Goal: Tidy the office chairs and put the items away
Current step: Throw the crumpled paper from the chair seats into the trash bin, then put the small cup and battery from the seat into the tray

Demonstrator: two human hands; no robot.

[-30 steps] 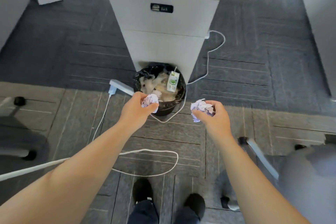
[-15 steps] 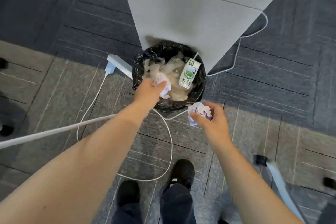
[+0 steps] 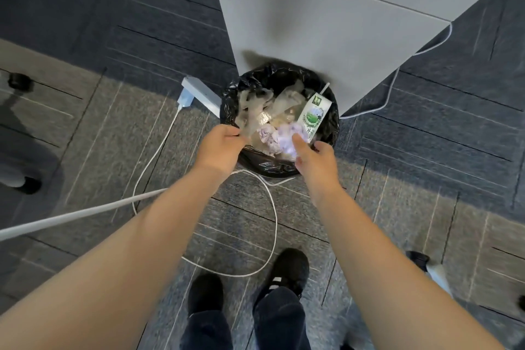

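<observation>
A round bin with a black liner (image 3: 265,165) stands on the carpet against a white cabinet. Two crumpled white-and-purple paper balls lie in it on top of clear plastic waste: one (image 3: 266,134) near the middle, the other (image 3: 286,138) just beyond my right thumb. My left hand (image 3: 218,149) hovers at the bin's near-left rim, fingers loosely curled and empty. My right hand (image 3: 316,163) is over the near-right rim, fingers apart and empty.
A green-and-white drink carton (image 3: 312,116) leans in the bin. The white cabinet (image 3: 326,37) stands right behind it. A power strip (image 3: 199,91) and looping white cables (image 3: 274,224) lie on the floor. Chair castors sit far left (image 3: 20,81) and lower right (image 3: 417,257).
Both hands moved forward over the bin and let go of their paper balls, which now lie inside it. My view has tilted further down.
</observation>
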